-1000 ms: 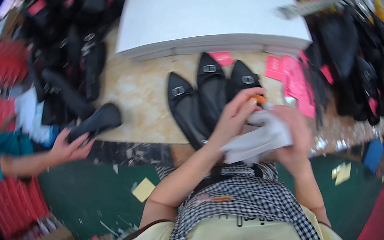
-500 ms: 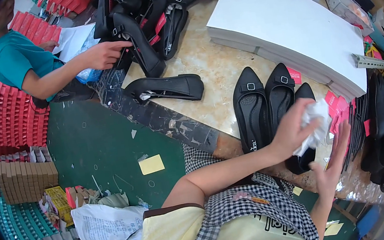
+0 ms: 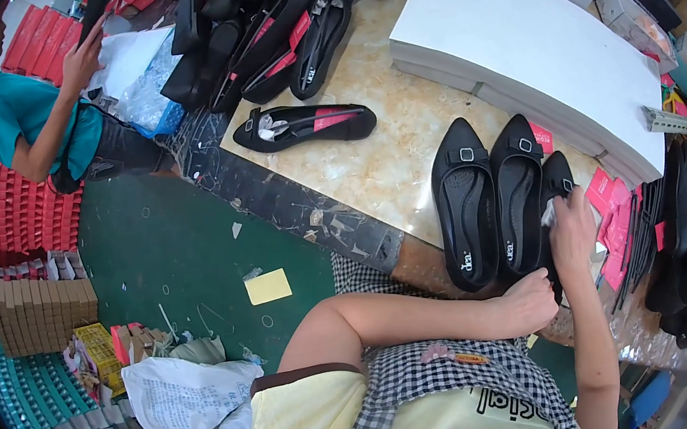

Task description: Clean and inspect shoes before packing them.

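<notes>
Three black pointed flats with buckled bows are lined up at the table's near right. My left hand [image 3: 531, 304] is closed round the heel end of the rightmost flat [image 3: 558, 172]. My right hand [image 3: 574, 231] reaches into that shoe's opening with fingers bunched on crumpled white paper [image 3: 548, 212], mostly hidden by the hand and the shoe. Left of it stand the middle flat [image 3: 520, 192] and the left flat [image 3: 466, 205], both with bare insoles showing.
A tall stack of white sheets [image 3: 523, 46] stands behind the flats. Pink cards [image 3: 618, 236] and thin black sticks [image 3: 633, 247] lie to the right. Another black flat [image 3: 303, 124] lies farther left, near a shoe pile [image 3: 271, 30]. A co-worker [image 3: 37, 127] stands far left.
The crumpled paper has gone from between my raised hands into the rightmost flat. My left hand has dropped to its heel. The co-worker's hand has left the shoe pile and lifted a dark object.
</notes>
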### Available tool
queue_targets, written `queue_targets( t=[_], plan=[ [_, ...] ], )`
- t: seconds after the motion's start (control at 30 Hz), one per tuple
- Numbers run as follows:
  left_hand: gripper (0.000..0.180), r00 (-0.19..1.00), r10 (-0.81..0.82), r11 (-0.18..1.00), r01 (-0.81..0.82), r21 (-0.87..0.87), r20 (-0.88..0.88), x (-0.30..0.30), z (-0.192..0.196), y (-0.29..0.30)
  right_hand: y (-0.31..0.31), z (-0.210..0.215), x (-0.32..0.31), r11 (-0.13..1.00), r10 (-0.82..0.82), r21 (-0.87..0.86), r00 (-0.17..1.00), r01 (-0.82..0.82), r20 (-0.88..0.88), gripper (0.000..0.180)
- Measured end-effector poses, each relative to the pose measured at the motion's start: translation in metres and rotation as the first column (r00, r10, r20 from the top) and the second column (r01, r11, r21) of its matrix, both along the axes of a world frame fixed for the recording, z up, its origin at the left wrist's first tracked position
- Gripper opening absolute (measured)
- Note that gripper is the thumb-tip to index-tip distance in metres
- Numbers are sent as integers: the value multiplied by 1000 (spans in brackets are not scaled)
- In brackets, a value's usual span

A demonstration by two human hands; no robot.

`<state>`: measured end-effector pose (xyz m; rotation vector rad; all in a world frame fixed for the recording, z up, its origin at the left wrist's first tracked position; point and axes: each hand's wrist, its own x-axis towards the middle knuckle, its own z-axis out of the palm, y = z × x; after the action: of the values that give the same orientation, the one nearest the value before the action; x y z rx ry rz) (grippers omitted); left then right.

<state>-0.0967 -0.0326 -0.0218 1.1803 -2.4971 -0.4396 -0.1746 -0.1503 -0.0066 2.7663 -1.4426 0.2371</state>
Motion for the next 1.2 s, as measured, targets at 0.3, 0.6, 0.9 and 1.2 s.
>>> queue_targets(
  t=[0.3, 0.6, 0.9, 1.2],
  plan=[
    [15, 997, -17, 999, 14, -38, -72, 6, 12, -9, -49, -25, -44, 833, -352, 550, 825, 61, 442, 71],
    [15, 409, 744, 657, -590, 469, -529, 178, 38, 32, -41, 80, 117, 821, 420, 168, 776, -546, 471, 55],
    [70, -722, 588, 375, -156, 914, -364, 278, -10, 81, 10, -9, 311, 629, 603, 63, 537, -775, 590, 18],
    [62, -479, -616, 729, -647, -223, -625, 88, 44, -68, 12, 108, 101, 438, 736, -194, 227, -878, 637, 69]
  ],
)
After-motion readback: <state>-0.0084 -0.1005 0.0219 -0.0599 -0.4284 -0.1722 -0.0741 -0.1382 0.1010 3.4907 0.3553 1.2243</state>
